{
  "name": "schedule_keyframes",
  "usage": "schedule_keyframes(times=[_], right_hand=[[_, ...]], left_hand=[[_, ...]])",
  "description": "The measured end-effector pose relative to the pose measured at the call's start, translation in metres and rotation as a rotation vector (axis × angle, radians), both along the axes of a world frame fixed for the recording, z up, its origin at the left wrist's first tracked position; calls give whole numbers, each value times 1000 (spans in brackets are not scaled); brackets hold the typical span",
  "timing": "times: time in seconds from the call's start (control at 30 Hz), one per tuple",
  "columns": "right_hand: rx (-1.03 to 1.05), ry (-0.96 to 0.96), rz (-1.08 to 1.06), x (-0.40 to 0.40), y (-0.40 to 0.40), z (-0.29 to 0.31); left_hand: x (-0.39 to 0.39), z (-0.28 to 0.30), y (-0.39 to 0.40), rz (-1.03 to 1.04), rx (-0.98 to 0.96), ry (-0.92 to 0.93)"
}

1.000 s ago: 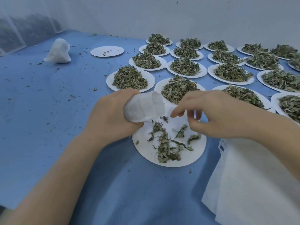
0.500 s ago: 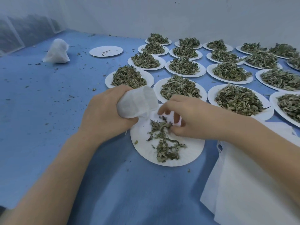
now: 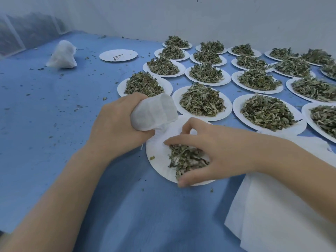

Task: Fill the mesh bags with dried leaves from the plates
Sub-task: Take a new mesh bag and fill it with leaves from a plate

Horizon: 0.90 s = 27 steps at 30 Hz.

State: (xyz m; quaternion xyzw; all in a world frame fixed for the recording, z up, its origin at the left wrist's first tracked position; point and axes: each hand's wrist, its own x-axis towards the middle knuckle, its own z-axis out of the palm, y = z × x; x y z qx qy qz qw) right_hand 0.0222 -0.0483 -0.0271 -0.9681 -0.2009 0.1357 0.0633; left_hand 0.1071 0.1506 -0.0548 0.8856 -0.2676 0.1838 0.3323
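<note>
Holding the mesh bag [image 3: 153, 113] bunched in our left hand [image 3: 118, 124], we keep its mouth tipped down toward the near plate [image 3: 158, 153], just above its far edge, presumably so each pinch has only a short way to travel. Our right hand [image 3: 216, 151] arches over the last dried leaves [image 3: 185, 159] on that plate, fingers and thumb curled around the heap to gather it. Beyond stand the full plates [image 3: 203, 102] in close rows, each piled high, and one nearly bare plate [image 3: 118, 55] sits farther back. A filled bag [image 3: 61, 55] rests well apart at the far left. We work on a bench [image 3: 54, 115] under blue cloth flecked with crumbs, a white cloth [image 3: 272, 215] lying at our right, pale sheeting closing the room behind.
</note>
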Motion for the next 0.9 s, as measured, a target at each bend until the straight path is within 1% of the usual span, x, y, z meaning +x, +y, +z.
schedule_keyframes(times=[0.1,0.23,0.37,0.5,0.63,0.73,0.9], right_hand=[[21,-51,-9,3,4,-7],[125,-106,-38,7,5,-9],[139,-184,-1,10,3,-8],[166,-252,11,9,3,-8],[236,-339,-17,9,-3,6],[234,-371,-67,7,-7,19],[278,-410,-50,11,-3,33]], left_hand=[[1,-1,0,-6,2,0],[2,-3,0,-23,13,-13],[1,-3,0,-22,13,1],[1,-3,0,-17,57,19],[1,-5,0,11,127,11],[1,-4,0,25,181,-8],[-2,-2,-2,10,179,-32]])
